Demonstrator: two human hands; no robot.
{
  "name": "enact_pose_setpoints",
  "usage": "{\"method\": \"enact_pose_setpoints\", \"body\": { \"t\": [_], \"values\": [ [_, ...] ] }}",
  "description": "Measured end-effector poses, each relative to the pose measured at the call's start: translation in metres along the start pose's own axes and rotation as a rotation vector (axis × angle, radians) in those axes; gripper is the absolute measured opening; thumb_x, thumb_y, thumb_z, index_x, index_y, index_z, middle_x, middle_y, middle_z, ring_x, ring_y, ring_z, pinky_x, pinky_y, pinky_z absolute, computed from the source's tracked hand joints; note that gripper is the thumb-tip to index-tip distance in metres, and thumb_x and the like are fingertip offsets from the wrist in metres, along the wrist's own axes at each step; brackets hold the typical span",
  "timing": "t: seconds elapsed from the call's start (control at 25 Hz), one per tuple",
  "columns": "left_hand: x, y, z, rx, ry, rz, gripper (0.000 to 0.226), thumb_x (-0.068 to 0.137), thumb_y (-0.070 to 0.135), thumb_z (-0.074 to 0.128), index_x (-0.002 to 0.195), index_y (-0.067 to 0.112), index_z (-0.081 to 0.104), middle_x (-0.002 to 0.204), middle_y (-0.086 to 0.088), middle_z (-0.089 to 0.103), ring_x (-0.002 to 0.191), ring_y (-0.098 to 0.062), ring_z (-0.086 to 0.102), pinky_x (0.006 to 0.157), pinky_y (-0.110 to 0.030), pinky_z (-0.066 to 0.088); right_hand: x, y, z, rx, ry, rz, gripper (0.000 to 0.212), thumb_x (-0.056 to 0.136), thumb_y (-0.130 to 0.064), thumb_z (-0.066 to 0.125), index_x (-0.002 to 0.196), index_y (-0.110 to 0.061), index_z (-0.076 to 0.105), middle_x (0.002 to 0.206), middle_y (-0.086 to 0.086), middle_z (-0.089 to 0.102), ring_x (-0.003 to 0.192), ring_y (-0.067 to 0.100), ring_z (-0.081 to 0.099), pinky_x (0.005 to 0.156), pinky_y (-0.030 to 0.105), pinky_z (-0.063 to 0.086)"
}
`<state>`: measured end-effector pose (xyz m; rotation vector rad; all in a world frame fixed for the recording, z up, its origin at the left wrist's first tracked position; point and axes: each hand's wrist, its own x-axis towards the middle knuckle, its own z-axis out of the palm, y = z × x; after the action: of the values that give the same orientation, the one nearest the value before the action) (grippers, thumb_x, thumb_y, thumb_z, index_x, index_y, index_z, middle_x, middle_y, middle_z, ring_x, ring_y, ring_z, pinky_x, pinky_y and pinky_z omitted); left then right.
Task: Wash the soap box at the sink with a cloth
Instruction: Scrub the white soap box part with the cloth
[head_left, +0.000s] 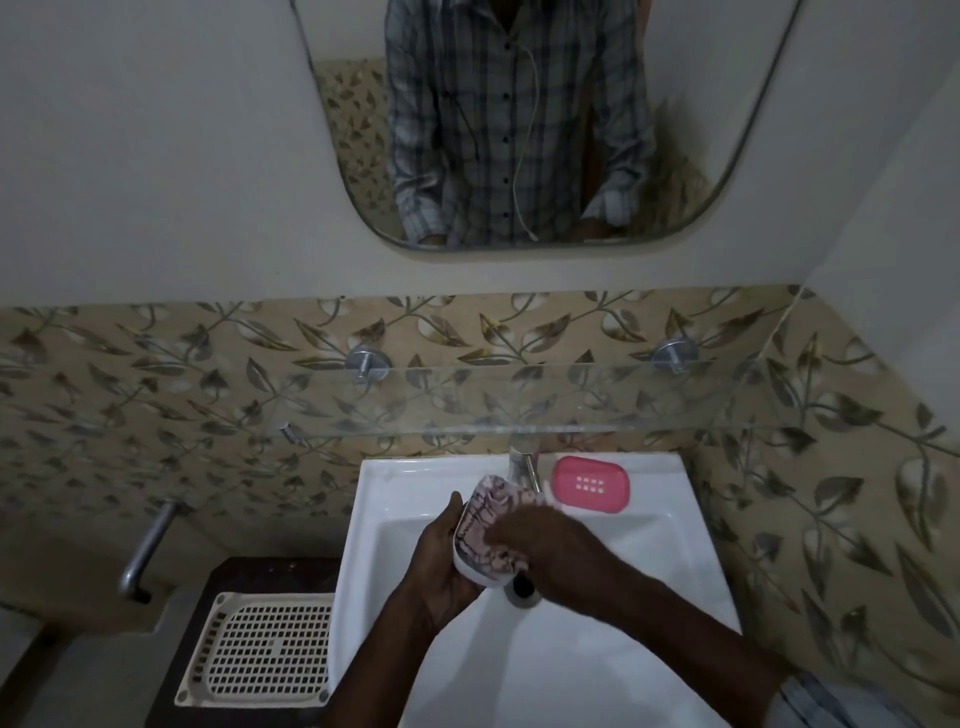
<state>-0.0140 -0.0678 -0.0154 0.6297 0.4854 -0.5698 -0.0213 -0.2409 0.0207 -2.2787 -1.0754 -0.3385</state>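
Over the white sink (649, 561) my left hand (441, 566) grips a white soap box part (470, 569) from its left side and underneath. A pink cloth with dark lines (493, 519) lies pressed into the box. My right hand (545, 545) is closed on the cloth from the right and looks blurred. A pink soap box part with small drain holes (590, 484) rests on the sink's back right ledge. The tap (522, 460) stands just behind the cloth.
A glass shelf (519, 405) on two metal pegs hangs over the sink's back edge. The drain (522, 590) shows under my right wrist. A cream perforated tray (260, 649) sits on a dark stand to the left. A metal pipe (145, 545) sticks out of the left wall.
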Motion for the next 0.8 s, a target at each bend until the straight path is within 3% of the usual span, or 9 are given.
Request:
{"method": "enact_pose_setpoints", "body": {
  "t": [0.08, 0.16, 0.28, 0.36, 0.44, 0.52, 0.6, 0.72, 0.8],
  "values": [
    [-0.003, 0.003, 0.000, 0.040, -0.027, -0.069, 0.070, 0.095, 0.054, 0.039, 0.125, -0.004, 0.064, 0.124, -0.028, 0.065, 0.106, -0.040, 0.069, 0.095, -0.050, 0.051, -0.013, 0.011, 0.007, 0.092, -0.184, -0.131, 0.046, 0.067, 0.015, 0.071, 0.109, -0.003, 0.073, 0.110, 0.014, 0.074, 0.102, 0.027, 0.070, 0.090, 0.037, 0.058],
    [-0.006, 0.000, -0.002, 0.066, -0.074, -0.091, 0.072, 0.089, 0.056, 0.043, 0.124, -0.003, 0.065, 0.125, -0.027, 0.065, 0.106, -0.040, 0.068, 0.092, -0.050, 0.052, -0.011, 0.031, -0.003, 0.037, -0.266, -0.196, 0.043, 0.072, 0.010, 0.062, 0.111, -0.006, 0.073, 0.116, 0.011, 0.072, 0.110, 0.025, 0.067, 0.097, 0.032, 0.052],
    [-0.004, -0.001, -0.002, 0.130, -0.065, -0.060, 0.071, 0.089, 0.056, 0.044, 0.130, 0.000, 0.059, 0.124, -0.026, 0.065, 0.105, -0.037, 0.068, 0.086, -0.048, 0.053, -0.002, 0.029, -0.002, -0.140, -0.206, -0.114, 0.028, 0.077, -0.004, 0.059, 0.099, -0.010, 0.077, 0.103, 0.009, 0.076, 0.096, 0.025, 0.071, 0.085, 0.030, 0.055],
    [-0.006, 0.002, 0.000, 0.223, -0.034, -0.013, 0.071, 0.093, 0.060, 0.039, 0.127, 0.003, 0.064, 0.124, -0.026, 0.066, 0.108, -0.038, 0.067, 0.083, -0.043, 0.057, -0.007, 0.012, 0.017, -0.073, -0.192, 0.001, 0.031, 0.068, 0.000, 0.070, 0.096, -0.012, 0.076, 0.094, 0.007, 0.076, 0.087, 0.025, 0.070, 0.076, 0.027, 0.055],
    [-0.007, 0.002, -0.004, 0.351, 0.016, 0.018, 0.067, 0.093, 0.063, 0.039, 0.121, 0.010, 0.069, 0.124, -0.025, 0.067, 0.113, -0.037, 0.066, 0.087, -0.044, 0.057, -0.010, -0.001, 0.022, 0.177, -0.248, 0.218, 0.034, 0.070, 0.002, 0.069, 0.099, -0.014, 0.074, 0.099, 0.005, 0.076, 0.090, 0.021, 0.070, 0.078, 0.025, 0.055],
    [-0.006, -0.001, -0.008, 0.415, 0.052, 0.031, 0.070, 0.095, 0.064, 0.031, 0.126, 0.012, 0.065, 0.127, -0.024, 0.065, 0.120, -0.037, 0.062, 0.102, -0.050, 0.050, -0.006, 0.004, 0.007, 0.695, -0.245, 0.590, 0.025, 0.081, 0.003, 0.063, 0.100, -0.010, 0.070, 0.099, 0.009, 0.076, 0.089, 0.023, 0.073, 0.071, 0.028, 0.059],
    [-0.007, 0.002, -0.009, 0.425, 0.086, 0.031, 0.069, 0.098, 0.062, 0.028, 0.127, 0.010, 0.064, 0.125, -0.021, 0.067, 0.120, -0.035, 0.062, 0.108, -0.051, 0.045, -0.006, 0.013, -0.010, 1.096, -0.061, 0.828, 0.023, 0.087, 0.006, 0.060, 0.106, -0.005, 0.070, 0.102, 0.017, 0.075, 0.091, 0.030, 0.073, 0.066, 0.028, 0.059],
    [-0.016, 0.015, -0.014, 0.544, -0.035, 0.095, 0.036, 0.091, 0.032, 0.067, 0.118, 0.009, 0.069, 0.110, -0.016, 0.073, 0.101, -0.032, 0.070, 0.090, -0.051, 0.056, -0.013, 0.024, -0.035, 1.467, 0.286, 0.943, 0.025, 0.085, 0.002, 0.065, 0.109, -0.001, 0.070, 0.108, 0.026, 0.072, 0.097, 0.037, 0.071, 0.073, 0.036, 0.060],
    [-0.022, 0.019, -0.014, 0.827, -0.040, 0.088, 0.047, 0.073, 0.011, 0.073, 0.119, 0.004, 0.064, 0.110, -0.022, 0.070, 0.099, -0.039, 0.067, 0.090, -0.059, 0.054, -0.010, 0.029, -0.040, 1.332, 0.319, 0.903, 0.028, 0.085, -0.005, 0.070, 0.113, -0.004, 0.068, 0.105, 0.020, 0.074, 0.094, 0.032, 0.073, 0.071, 0.033, 0.060]
  ]
}}
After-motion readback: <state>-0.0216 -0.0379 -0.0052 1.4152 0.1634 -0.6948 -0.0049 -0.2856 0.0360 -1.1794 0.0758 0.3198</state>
